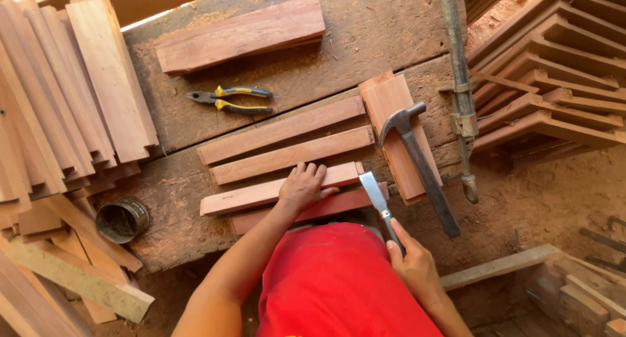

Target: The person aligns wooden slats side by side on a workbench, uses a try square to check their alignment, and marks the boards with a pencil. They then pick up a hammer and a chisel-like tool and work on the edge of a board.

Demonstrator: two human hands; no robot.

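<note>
My left hand point(302, 187) lies flat, fingers spread, on a reddish wooden slat point(248, 197) on the workbench point(365, 37). My right hand point(412, 264) grips the handle of a wide flat chisel point(375, 192), whose blade rests at the right end of the slats. Another slat point(345, 203) lies just under my left hand. Two more slats point(280, 130) point(290, 155) lie parallel beyond it. A claw hammer point(420, 164) rests on a short board point(391, 108) to the right.
Yellow-handled pliers point(229, 99) and a thick board point(241, 33) lie farther back. Stacked slats point(72, 95) fill the left, stacked wooden frames point(554, 69) the right. A metal bar clamp point(460, 89) stands at the bench's right. A dark round tin point(122, 219) sits lower left.
</note>
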